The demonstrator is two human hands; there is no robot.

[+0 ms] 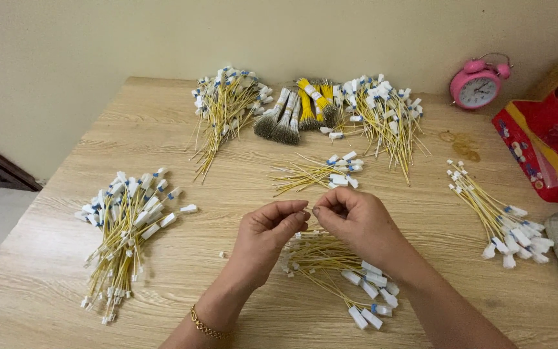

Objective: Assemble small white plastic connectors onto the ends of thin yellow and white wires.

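Note:
My left hand (267, 232) and my right hand (354, 220) meet fingertip to fingertip over the middle of the wooden table (214, 187). Both pinch something very small between thumb and forefinger; it is too small to make out. Just beneath them lies a loose pile of yellow wires with white connectors (343, 274). A smaller bunch of the same wires (321, 173) lies just beyond my hands. A gold bracelet sits on my left wrist.
Larger piles of yellow wires lie at the left (124, 226), back left (227, 106), back right (382, 116) and right (502, 223). Taped bundles of bare wire (298, 113) sit at the back. A pink alarm clock (478, 84) and a red box (547, 152) stand at the far right.

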